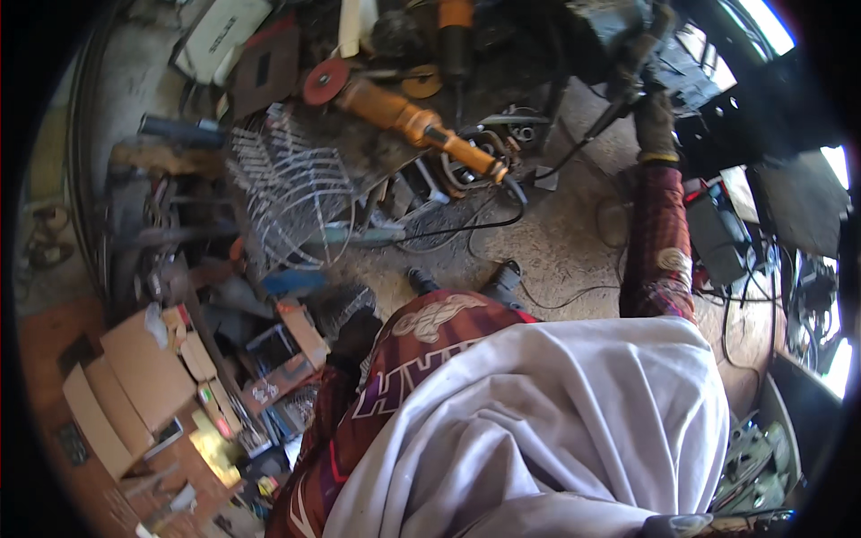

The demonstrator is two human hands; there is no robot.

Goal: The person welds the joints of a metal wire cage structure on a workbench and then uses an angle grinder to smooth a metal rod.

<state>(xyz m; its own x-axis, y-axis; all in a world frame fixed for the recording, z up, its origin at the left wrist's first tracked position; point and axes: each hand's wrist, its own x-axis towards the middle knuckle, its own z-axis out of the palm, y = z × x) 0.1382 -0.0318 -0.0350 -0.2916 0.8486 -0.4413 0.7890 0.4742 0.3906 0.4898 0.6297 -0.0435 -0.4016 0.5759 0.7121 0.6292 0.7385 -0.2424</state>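
Observation:
My right arm, in a dark red patterned sleeve, stretches up to the upper right. A worn, dark glove with a yellow cuff covers my right hand. Its fingers seem closed around a dark, handle-like piece, from which a black cable trails down to the left; its kind is unclear. Grey metal lies just beyond that hand. My left hand is a dark shape low beside my body, left of the red shirt, its fingers lost in shadow. An orange angle grinder with a red disc rests on the cluttered surface ahead.
A wire rack stands left of the grinder. Open cardboard boxes and small cartons lie at the lower left. Cables cross the floor around my feet. A red and grey machine stands right of my arm. Pale cloth drapes over me.

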